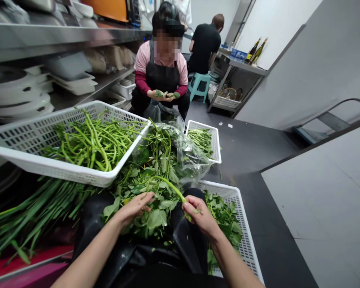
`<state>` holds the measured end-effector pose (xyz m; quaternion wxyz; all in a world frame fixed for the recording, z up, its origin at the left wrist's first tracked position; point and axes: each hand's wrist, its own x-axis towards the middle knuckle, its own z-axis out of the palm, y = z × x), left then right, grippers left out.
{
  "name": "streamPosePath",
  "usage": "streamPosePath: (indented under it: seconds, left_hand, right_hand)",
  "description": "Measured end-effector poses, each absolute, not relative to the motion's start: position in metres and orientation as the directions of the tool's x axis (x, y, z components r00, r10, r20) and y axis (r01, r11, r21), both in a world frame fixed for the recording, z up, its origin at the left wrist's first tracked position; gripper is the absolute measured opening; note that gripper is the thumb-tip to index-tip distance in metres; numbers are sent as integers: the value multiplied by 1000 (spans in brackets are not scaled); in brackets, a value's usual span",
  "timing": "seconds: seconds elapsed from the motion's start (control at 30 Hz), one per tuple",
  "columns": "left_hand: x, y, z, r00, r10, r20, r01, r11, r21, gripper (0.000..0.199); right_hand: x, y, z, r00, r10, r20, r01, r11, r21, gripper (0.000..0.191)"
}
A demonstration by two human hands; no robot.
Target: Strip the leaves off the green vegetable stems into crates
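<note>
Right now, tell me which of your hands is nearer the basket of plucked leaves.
Right. The right hand, pinching a green stem, hovers by the leaf basket; the left hand rests on the leafy pile, farther away.

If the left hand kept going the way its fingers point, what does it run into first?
Most likely the green stem that the right hand grips: the left hand points right and slightly up across the leafy pile, fingertips already on its leaves. Depth is hard to judge.
</note>
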<state>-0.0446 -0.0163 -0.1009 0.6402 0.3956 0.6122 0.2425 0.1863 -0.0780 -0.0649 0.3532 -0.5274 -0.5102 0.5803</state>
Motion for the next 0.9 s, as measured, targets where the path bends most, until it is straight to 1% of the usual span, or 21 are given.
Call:
streamPosePath:
  seconds: [0.07,0.1,0.13,0.17,0.2,0.23,0.27,0.3,0.37,0.43,0.5,0.53,0.57,0.63,0.67,0.73,0.8,0.83,0.87,0.9]
  left_hand:
    - [-41,-17,-103,-88,817,-571,99,577,811,47]
    - [-38,-16,-102,-186,807,-560,26,574,819,47]
    - [-35,-13,-100,-208,780,-590,-76,589,805,46]
    - [-32,-10,-98,-141,749,-648,-200,619,759,45]
    - [-29,-5,-95,-12,725,-689,-322,650,689,44]
    - [-26,0,-93,115,720,-685,-416,661,625,43]
    - [-23,5,-90,188,739,-647,-483,643,594,40]
    - [-20,9,-88,191,781,-595,-531,592,606,35]
    - [-12,15,-85,65,861,-505,-567,448,691,23]
    - [-5,14,-83,-15,880,-474,-549,389,740,21]
    - [-1,9,-82,-6,885,-465,-524,393,756,23]
    - [0,5,-81,-4,892,-452,-492,391,778,25]
    - [0,1,-79,-10,901,-435,-446,385,808,27]
    - [-1,-7,-74,-27,920,-391,-319,363,876,31]
    - [-2,-10,-71,-8,928,-372,-246,358,901,32]
    - [-4,-15,-67,122,924,-361,-115,375,920,34]
    - [-7,-15,-66,292,881,-373,7,388,922,30]
    - [-10,-14,-68,335,862,-380,54,385,921,27]
    - [-14,-11,-70,322,867,-380,59,382,922,27]
    - [-18,-8,-73,258,890,-375,24,382,924,29]
  right_hand:
    - [188,-85,-63,-206,954,-218,204,-176,-963,36]
    - [188,-88,-61,-213,957,-199,250,-143,-958,34]
    - [189,-92,-58,-225,958,-176,298,-104,-949,33]
    - [189,-96,-57,-245,958,-152,346,-60,-936,32]
    - [190,-100,-55,-271,954,-130,391,-14,-920,31]
    - [192,-103,-55,-307,944,-119,430,26,-902,30]
    - [193,-105,-55,-353,926,-130,458,50,-887,30]
    - [194,-105,-56,-398,903,-164,470,47,-881,30]
    - [193,-102,-61,-424,871,-249,437,-44,-898,28]
    - [185,-91,-66,-354,895,-272,328,-153,-932,26]
    - [172,-76,-70,-244,936,-253,205,-205,-957,25]
    - [164,-68,-72,-204,948,-246,178,-211,-961,25]
    - [156,-61,-73,-182,954,-238,182,-205,-962,24]
    - [141,-49,-74,-158,963,-219,248,-176,-953,22]
    - [136,-45,-74,-151,966,-207,282,-159,-946,20]
    - [130,-40,-73,-160,966,-201,310,-144,-940,17]
    - [130,-39,-72,-173,965,-200,325,-136,-936,15]
    - [132,-39,-72,-168,970,-177,353,-109,-929,15]
    - [135,-39,-71,-160,977,-144,394,-71,-916,17]
    - [138,-40,-71,-149,983,-108,437,-32,-899,18]
